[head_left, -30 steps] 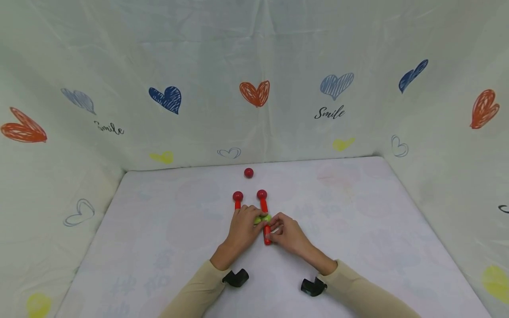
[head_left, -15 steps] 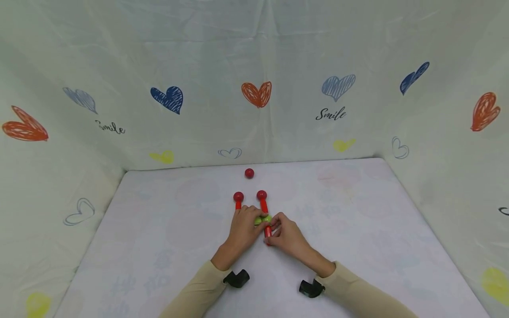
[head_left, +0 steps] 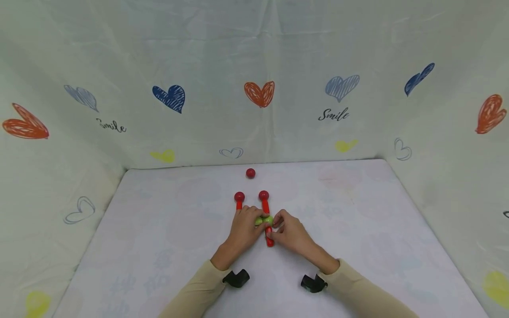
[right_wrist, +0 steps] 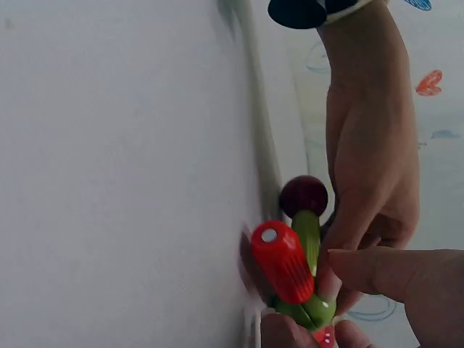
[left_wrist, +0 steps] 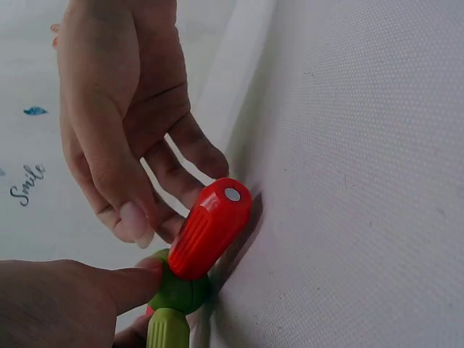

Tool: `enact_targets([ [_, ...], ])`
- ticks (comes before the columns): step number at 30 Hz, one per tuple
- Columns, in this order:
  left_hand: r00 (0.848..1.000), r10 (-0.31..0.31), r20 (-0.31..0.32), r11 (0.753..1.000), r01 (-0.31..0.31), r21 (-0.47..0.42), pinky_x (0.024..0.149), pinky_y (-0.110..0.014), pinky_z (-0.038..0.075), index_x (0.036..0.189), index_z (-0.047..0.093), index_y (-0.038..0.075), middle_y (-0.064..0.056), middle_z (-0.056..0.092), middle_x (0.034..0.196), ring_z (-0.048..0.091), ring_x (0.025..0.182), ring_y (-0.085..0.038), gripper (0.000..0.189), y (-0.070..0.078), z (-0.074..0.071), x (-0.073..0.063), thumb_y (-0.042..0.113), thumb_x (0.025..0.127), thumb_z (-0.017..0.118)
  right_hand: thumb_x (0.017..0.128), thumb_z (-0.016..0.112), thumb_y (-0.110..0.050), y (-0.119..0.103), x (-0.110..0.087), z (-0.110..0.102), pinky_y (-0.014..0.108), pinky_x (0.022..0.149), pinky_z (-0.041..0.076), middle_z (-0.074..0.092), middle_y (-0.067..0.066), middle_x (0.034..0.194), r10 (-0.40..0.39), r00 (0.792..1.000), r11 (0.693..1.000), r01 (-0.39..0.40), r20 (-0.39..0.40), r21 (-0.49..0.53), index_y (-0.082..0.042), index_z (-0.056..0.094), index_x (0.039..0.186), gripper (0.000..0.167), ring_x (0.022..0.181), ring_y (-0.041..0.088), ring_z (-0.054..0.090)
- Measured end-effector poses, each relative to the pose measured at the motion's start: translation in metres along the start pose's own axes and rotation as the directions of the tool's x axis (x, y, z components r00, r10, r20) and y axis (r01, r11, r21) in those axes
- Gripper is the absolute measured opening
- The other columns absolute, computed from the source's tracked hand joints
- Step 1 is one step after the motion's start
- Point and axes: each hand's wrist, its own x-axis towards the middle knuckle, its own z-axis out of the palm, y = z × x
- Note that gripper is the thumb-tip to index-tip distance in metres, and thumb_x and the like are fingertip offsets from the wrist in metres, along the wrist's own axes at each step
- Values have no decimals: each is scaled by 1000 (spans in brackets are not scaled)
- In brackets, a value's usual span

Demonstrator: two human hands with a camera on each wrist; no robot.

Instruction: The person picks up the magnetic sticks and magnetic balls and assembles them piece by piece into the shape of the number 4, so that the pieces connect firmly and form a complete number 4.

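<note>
My left hand (head_left: 245, 227) pinches a green ball (left_wrist: 181, 291) of a toy made of rods and balls. A lime green rod (left_wrist: 168, 330) runs from that ball under the left palm. From the same ball a red rod (left_wrist: 212, 228) with a pale round end sticks out toward me. My right hand (head_left: 293, 233) is beside this rod, fingers loosely bent, its thumb apart from the rod in the left wrist view. Beyond the green ball another red rod (head_left: 265, 206) leads to a red ball (head_left: 263, 195). The left hand covers part of the toy.
Left of that rod, a second red ball (head_left: 239, 197) tops a short visible piece of red rod (head_left: 239, 206). A loose red ball (head_left: 250, 173) lies near the back edge of the white table (head_left: 338, 212). A heart-printed curtain (head_left: 214, 123) hangs behind and at both sides.
The right thumb has moved off the near end of the closest red rod, so more of that rod shows. My left hand keeps its place on the green ball.
</note>
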Motion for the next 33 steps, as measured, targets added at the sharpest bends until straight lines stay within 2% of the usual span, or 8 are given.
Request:
enact_targets([
  [4,1000,-6,15,1000,6,-6,81,-34,45,111,81,12,-3,74,99,58,89,-18,27,0,-1,0,22,88,88,89,79,-2,-2,13,-12,29,67,54,68,5,96,28,999,999,-30,-44,-39,-6,62,102,22,79,16,66],
  [13,998,-44,48,998,46,-37,84,-38,46,114,81,12,-3,74,101,56,91,-18,31,3,-2,3,27,88,89,96,75,-7,-11,62,-37,40,83,61,72,15,108,-30,998,994,23,-61,-109,0,65,113,21,93,28,72],
  [24,997,-52,53,997,55,-61,86,-39,46,113,81,11,-4,75,102,57,92,-19,29,5,-1,1,24,88,88,99,72,-6,-20,127,-37,43,96,59,67,21,125,-149,989,975,150,19,-166,3,63,128,32,111,35,70],
  [33,996,-64,68,995,69,-73,86,-39,47,114,82,11,-4,76,104,58,94,-19,30,5,-2,2,24,88,89,100,71,-9,-30,164,-26,43,104,55,59,19,145,-174,978,954,196,113,-228,-1,57,145,48,127,35,64],
])
